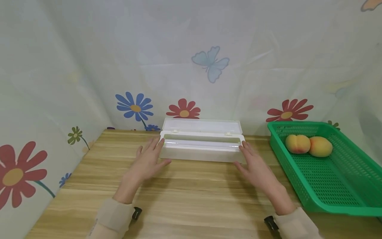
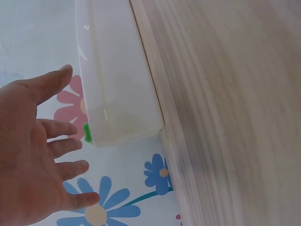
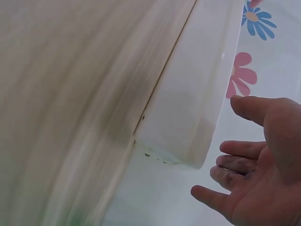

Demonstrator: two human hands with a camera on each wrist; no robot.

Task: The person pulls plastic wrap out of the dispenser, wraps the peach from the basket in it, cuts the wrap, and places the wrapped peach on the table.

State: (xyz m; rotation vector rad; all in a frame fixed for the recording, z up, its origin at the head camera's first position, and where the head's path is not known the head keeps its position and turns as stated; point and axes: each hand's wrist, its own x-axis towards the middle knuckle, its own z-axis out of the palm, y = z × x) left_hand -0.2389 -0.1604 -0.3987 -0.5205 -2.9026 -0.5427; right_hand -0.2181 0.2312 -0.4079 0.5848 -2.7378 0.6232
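Note:
A long white plastic-wrap dispenser box (image 1: 201, 155) stands at the back of the wooden table, its lid (image 1: 202, 126) tipped back. Inside lies a shiny roll of clear film (image 1: 203, 144). My left hand (image 1: 147, 161) is at the box's left end, fingers spread and fairly straight; in the left wrist view its fingers appear beside the white box (image 2: 120, 80), gripping nothing. Around the right end is my right hand (image 1: 256, 166), also with extended fingers and thumb apart. The right wrist view shows that hand (image 3: 268, 174) next to the box corner; light contact cannot be told.
On the right is a green plastic basket (image 1: 290, 176) holding two peaches (image 1: 320, 146). Behind the table hangs a pale curtain (image 1: 167, 39) printed with flowers and a butterfly. Wood-grain tabletop (image 1: 197, 199) extends in front of the box.

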